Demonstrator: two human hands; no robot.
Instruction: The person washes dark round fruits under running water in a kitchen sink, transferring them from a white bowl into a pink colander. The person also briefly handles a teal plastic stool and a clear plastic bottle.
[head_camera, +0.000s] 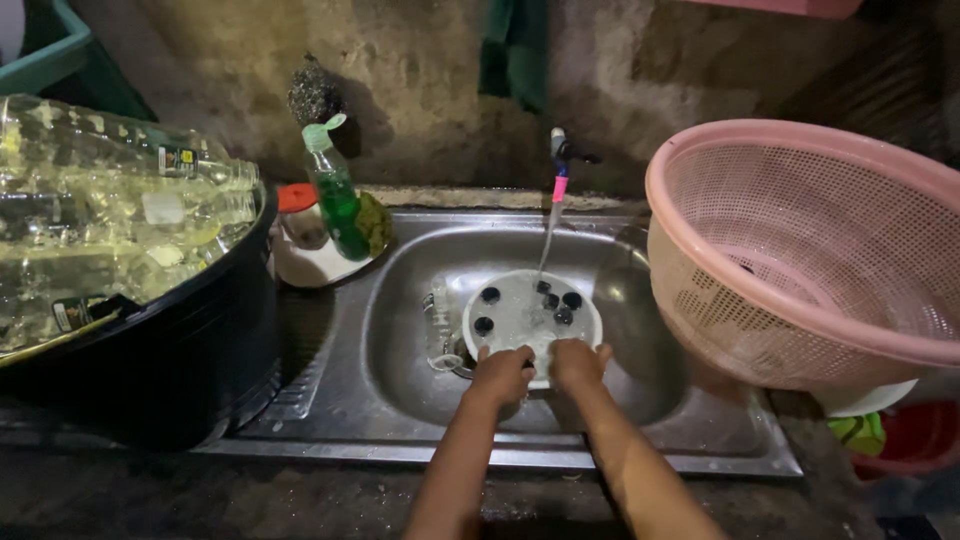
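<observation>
Hands, left (500, 372) and right (578, 362), grip white plate (520, 312) under tap (558, 150).

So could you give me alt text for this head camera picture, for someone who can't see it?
Two hands, left and right, hold a white bowl under a running tap in a steel sink. A pink basket sits to the right; a black tub of clear bottles to the left.

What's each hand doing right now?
Left hand: closed on the near rim of the white bowl.
Right hand: gripping the same rim.
</observation>
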